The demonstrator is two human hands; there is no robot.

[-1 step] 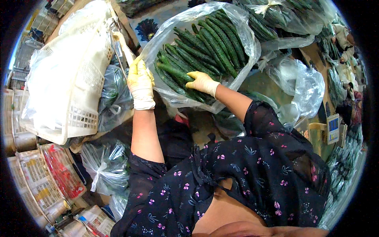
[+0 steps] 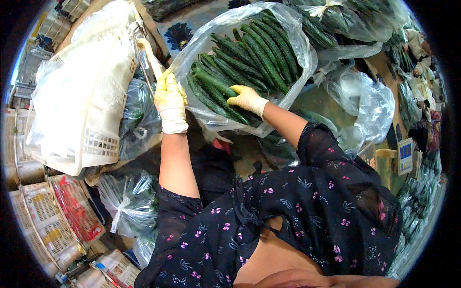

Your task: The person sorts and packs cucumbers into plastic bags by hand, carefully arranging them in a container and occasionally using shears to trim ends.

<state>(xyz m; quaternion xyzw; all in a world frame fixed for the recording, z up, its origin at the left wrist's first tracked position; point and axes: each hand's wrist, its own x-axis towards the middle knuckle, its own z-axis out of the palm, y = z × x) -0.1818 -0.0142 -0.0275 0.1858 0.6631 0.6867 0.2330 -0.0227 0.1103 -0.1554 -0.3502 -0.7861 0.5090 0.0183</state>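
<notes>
A large clear plastic bag (image 2: pixel 196 30) lies spread wide, with several dark green cucumbers (image 2: pixel 261 55) side by side in it. My right hand (image 2: pixel 247 100), in a pale yellow glove, is closed around the near end of one cucumber (image 2: pixel 212 82) at the bag's near left. That cucumber lies slanted over others. At the bag's left rim, my left hand (image 2: pixel 170 98), gloved alike, has its fingers bent and pressed together on the plastic edge. Part of its grip is hidden.
A white plastic crate (image 2: pixel 98 149) holding white plastic stands at left. Tied clear bags (image 2: pixel 126 204) sit below it. More bagged cucumbers (image 2: pixel 319 36) lie at the far right. A crumpled clear bag (image 2: pixel 374 103) and a small display unit (image 2: pixel 406 157) are at right.
My right hand has shifted very slightly right and up, and the cucumber in it has moved a little with it. My left hand stays at the bag's rim.
</notes>
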